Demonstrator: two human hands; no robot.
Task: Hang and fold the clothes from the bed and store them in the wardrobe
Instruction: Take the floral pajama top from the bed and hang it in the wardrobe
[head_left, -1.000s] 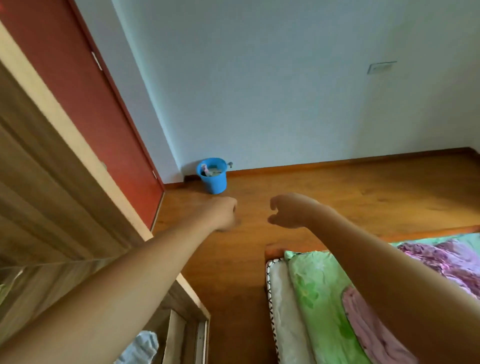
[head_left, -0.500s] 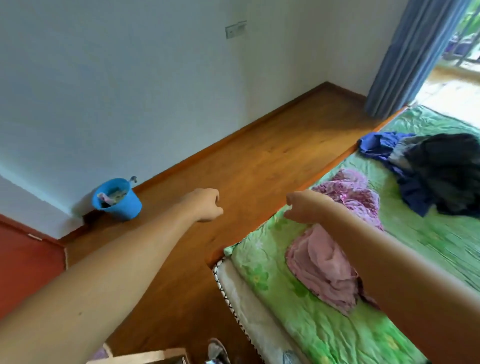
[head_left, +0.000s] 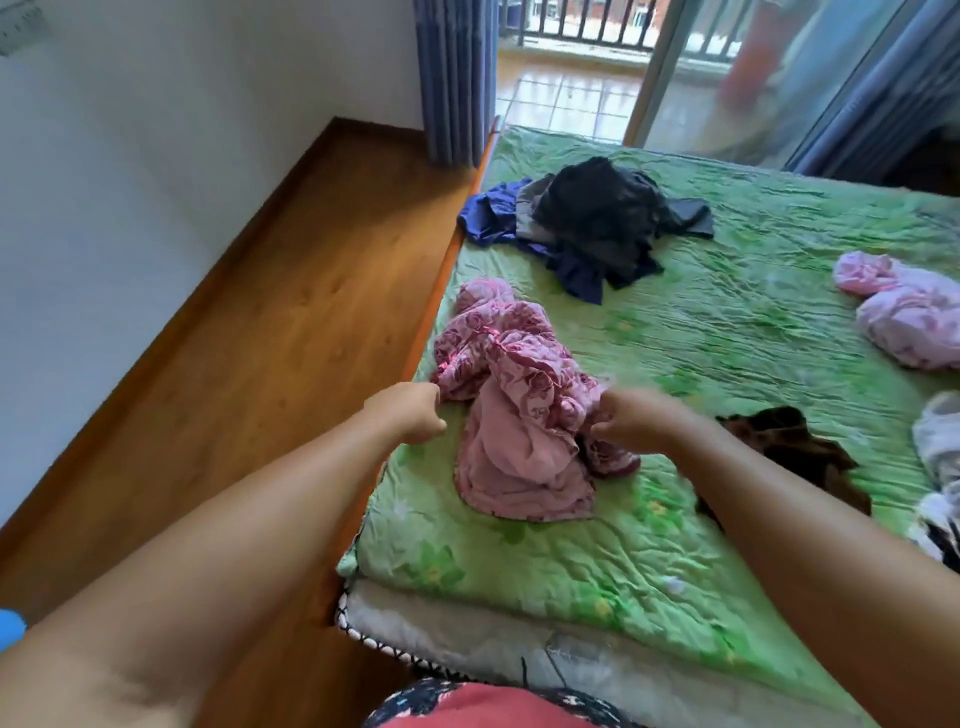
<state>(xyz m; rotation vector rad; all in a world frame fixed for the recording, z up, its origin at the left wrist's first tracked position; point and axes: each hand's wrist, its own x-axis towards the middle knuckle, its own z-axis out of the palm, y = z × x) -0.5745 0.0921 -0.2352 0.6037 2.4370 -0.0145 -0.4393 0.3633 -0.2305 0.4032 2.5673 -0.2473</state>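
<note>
A crumpled pink floral garment (head_left: 511, 415) lies near the left edge of the bed (head_left: 727, 322), which has a green flowered sheet. My left hand (head_left: 408, 410) is a closed fist just left of the garment, above the bed's edge. My right hand (head_left: 631, 422) is a closed fist at the garment's right side, and I cannot tell whether it touches the cloth. Neither fist shows anything inside. Further back lies a dark pile of blue and black clothes (head_left: 597, 223). The wardrobe is out of view.
A pale pink bundle (head_left: 904, 312), a brown garment (head_left: 789, 452) and a white piece (head_left: 940, 447) lie on the bed's right side. Wooden floor (head_left: 270, 322) runs along the left beside a white wall. A blue curtain (head_left: 454, 78) and an open balcony door stand behind the bed.
The view has swung right from the wardrobe and blue bucket to the bed. Both fists, still closed, now hover at the pink garment instead of over the floor.
</note>
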